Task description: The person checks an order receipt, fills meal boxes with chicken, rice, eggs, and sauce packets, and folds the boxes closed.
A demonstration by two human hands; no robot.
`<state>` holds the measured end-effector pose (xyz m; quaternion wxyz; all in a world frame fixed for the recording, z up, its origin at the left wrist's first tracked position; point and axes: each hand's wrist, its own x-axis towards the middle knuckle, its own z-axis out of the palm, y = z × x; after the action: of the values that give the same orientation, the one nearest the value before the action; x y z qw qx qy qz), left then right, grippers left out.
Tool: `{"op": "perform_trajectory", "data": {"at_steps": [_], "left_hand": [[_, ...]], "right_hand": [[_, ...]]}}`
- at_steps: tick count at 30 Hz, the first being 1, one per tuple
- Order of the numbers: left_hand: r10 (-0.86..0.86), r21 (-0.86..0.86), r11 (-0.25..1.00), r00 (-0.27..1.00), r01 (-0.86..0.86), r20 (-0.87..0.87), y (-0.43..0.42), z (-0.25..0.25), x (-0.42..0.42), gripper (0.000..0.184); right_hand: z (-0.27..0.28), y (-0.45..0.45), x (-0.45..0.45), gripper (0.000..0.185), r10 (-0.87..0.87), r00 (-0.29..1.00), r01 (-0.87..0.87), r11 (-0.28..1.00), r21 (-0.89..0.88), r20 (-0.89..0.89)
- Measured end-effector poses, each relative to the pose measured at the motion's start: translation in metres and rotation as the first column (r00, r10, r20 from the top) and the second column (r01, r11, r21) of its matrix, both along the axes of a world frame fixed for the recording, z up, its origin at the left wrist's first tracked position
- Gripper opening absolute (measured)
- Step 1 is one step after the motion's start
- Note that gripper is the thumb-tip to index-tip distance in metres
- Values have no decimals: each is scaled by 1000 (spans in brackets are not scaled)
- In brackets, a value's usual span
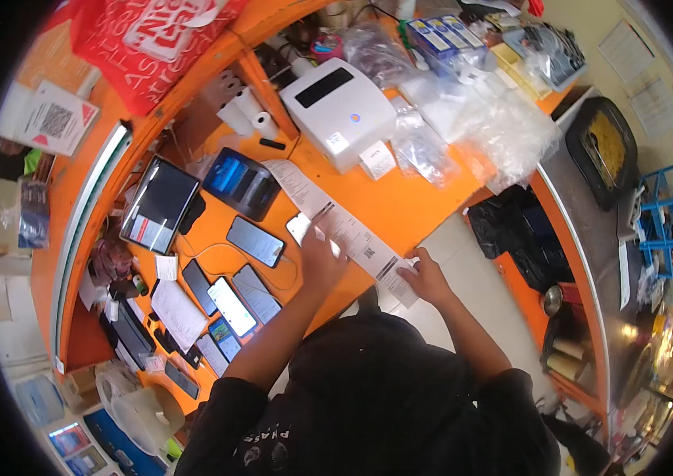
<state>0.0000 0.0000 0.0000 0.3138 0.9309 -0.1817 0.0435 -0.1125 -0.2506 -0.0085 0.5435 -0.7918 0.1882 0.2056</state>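
A long printed paper receipt point(344, 228) stretches diagonally from beside the dark payment terminal point(241, 184) to the counter's front edge. My right hand point(430, 279) pinches its near end between thumb and fingers, just past the edge. Further up the strip, my left hand point(324, 260) is closed at its lower edge, with the fingertips partly hidden. A white, bright-screened device point(299, 228) lies beside my left fingers. Several phones rest to the left, among them a dark one point(256, 241) and one with a lit white screen point(232, 306).
A white boxy machine point(338, 111) stands at the back, near paper rolls point(265, 124) and clear plastic bags point(503, 131). A tablet-like screen point(160, 204) and a charging cable are on the left. Across the floor gap stands another counter point(582, 230).
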Motion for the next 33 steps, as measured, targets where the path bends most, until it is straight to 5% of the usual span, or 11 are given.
{"op": "perform_trajectory", "data": {"at_steps": [3,6,11,15,17,21,25,28,30,32,33], "left_hand": [[-577,256,762,803,595,-149,-41,18,-36,63],[-594,287,719,774,633,-221,-45,17,-35,62],[-572,280,733,784,620,-241,-45,12,-46,66],[-540,264,768,812,583,-221,-50,12,-50,66],[-533,258,780,822,569,-202,-52,11,-46,65],[-552,366,734,817,572,-167,-51,7,-47,53],[-581,268,765,807,585,-105,-49,-7,-58,46],[-615,204,731,758,652,-218,-49,-8,-62,39],[-545,110,767,733,632,-407,-53,-6,-62,36],[-580,111,761,747,639,-325,-53,-7,-61,37],[-612,115,753,754,648,-239,-53,-7,-59,38]], "right_hand": [[-11,-16,-28,51,-25,995,41,985,-168,95],[-22,-13,-35,43,-70,990,96,969,-226,119],[-68,-14,-37,41,-257,945,308,907,289,-201],[-88,5,-40,39,-190,902,366,813,452,-389],[-129,-1,-54,35,217,970,-228,968,-103,-105],[-53,-33,-42,39,42,989,-71,976,-207,-144],[49,-61,6,19,283,953,-303,866,-397,-110],[96,-41,65,17,589,792,-451,742,-497,161],[133,-2,128,18,632,751,-573,768,-284,193],[125,33,164,35,382,707,-556,821,134,595],[122,42,171,35,386,703,-559,819,129,598]]}}
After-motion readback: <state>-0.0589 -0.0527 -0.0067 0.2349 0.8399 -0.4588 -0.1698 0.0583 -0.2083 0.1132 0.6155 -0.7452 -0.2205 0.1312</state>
